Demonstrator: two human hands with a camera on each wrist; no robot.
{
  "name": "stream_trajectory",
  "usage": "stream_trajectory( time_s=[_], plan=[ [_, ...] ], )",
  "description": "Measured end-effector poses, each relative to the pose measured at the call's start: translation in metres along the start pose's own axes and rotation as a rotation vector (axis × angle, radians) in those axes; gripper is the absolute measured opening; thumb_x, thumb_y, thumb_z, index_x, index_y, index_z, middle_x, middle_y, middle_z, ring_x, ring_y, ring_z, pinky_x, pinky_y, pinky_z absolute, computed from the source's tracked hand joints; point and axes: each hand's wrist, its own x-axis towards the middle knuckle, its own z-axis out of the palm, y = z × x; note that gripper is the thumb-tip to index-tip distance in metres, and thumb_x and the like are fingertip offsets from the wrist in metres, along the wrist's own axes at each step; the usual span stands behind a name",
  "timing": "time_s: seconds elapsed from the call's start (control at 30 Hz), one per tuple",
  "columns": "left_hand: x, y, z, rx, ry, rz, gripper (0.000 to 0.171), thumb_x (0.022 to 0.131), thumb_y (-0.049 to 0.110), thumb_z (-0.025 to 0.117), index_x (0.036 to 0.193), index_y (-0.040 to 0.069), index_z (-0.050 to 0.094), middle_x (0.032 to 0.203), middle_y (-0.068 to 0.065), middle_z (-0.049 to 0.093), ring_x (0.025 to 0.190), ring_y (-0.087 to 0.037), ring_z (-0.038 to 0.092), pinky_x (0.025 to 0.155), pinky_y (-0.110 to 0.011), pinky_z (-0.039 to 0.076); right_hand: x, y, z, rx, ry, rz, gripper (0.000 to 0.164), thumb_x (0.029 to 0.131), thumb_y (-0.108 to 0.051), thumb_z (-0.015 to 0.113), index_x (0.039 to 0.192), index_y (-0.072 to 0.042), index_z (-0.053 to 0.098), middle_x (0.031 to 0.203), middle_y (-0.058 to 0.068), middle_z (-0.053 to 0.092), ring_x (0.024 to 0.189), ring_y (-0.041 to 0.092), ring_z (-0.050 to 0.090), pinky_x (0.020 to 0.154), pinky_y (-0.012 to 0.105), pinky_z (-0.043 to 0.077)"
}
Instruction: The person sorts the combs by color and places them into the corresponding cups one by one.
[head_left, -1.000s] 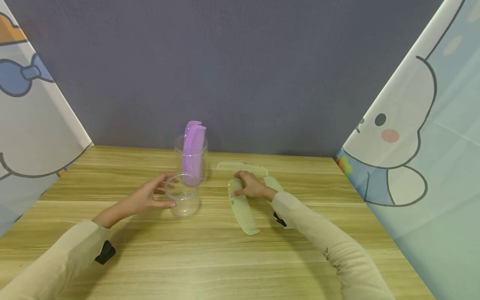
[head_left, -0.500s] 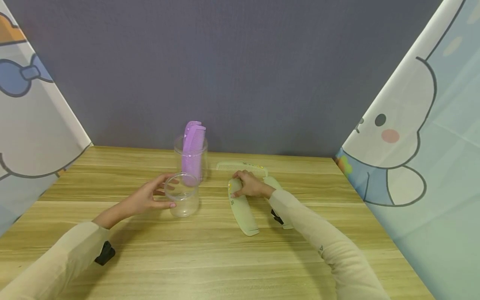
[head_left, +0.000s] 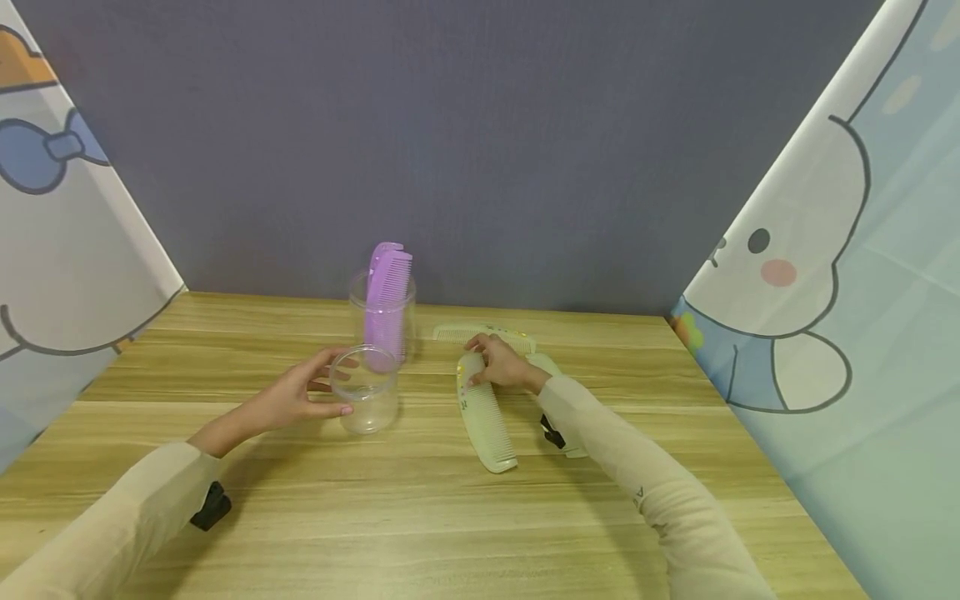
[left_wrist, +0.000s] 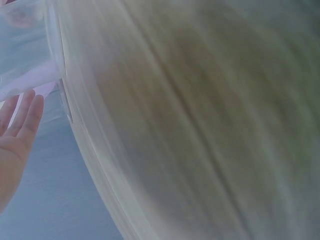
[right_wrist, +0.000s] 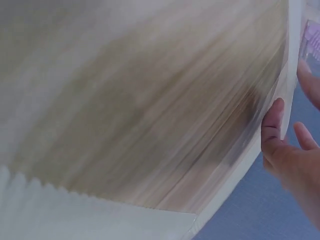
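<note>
Dark grey backing (head_left: 465,150) is standing behind the far edge of a wood-grained surface (head_left: 420,517), and cartoon-printed panels (head_left: 810,267) are flanking it on both sides. From my remote seat I am watching beige sleeves (head_left: 127,508) reaching in across the near edge. Left of the surface's middle, the left hand (head_left: 288,396) is holding a clear cup (head_left: 367,408), its thumb lying at the near side and its other fingers reaching round behind, some showing through the clear wall. Just beyond, closer to the far edge, another cup (head_left: 409,329) is standing upright with two purple combs (head_left: 387,287) leaning inside; whether the cups are touching, I cannot tell. Farther right, well apart from its partner, the right hand (head_left: 504,367) is pinching the far end of a pale green comb (head_left: 484,421), which is slanting towards the near edge with its teeth facing right. I am seeing a second green comb (head_left: 453,333) lying along the far edge, and a third green comb (head_left: 543,362) lying to the right, partly hidden by the forearm. Small black pieces (head_left: 210,508) are sitting beneath the cuffs.
</note>
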Motion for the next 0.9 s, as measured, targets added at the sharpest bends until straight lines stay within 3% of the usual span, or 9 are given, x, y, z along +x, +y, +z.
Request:
stream_trajectory(
  time_s=[0.2, 0.5, 0.9],
  plan=[
    [0.0, 0.0, 0.0, -0.002, -0.005, 0.001, 0.075, 0.077, 0.013, 0.073, 0.138, 0.003, 0.03, 0.128, -0.024, 0.047, 0.108, -0.042, 0.053, 0.082, -0.045, 0.053, -0.002, 0.002, -0.002, 0.117, 0.05, 0.021, 0.054, 0.076, -0.001, 0.071, 0.125, -0.002, 0.046, 0.124, 0.016, 0.044, 0.094, 0.024, 0.056, 0.074, 0.029, 0.053],
    [0.0, 0.0, 0.0, -0.011, 0.0, 0.0, 0.075, 0.077, 0.013, 0.073, 0.138, 0.003, 0.031, 0.128, -0.025, 0.047, 0.106, -0.042, 0.053, 0.082, -0.042, 0.054, -0.004, 0.0, -0.005, 0.224, 0.159, 0.034, 0.039, 0.08, 0.002, 0.065, 0.117, -0.001, 0.053, 0.107, 0.013, 0.053, 0.089, 0.02, 0.055, 0.071, 0.025, 0.052],
    [0.001, -0.001, 0.001, -0.013, 0.018, 0.024, 0.074, 0.075, 0.01, 0.075, 0.134, -0.003, 0.034, 0.125, -0.027, 0.048, 0.102, -0.042, 0.056, 0.08, -0.037, 0.055, -0.003, -0.015, -0.012, 0.372, 0.222, -0.006, 0.038, 0.079, 0.008, 0.061, 0.116, 0.003, 0.053, 0.101, 0.015, 0.055, 0.081, 0.016, 0.057, 0.069, 0.022, 0.051]
  ],
)
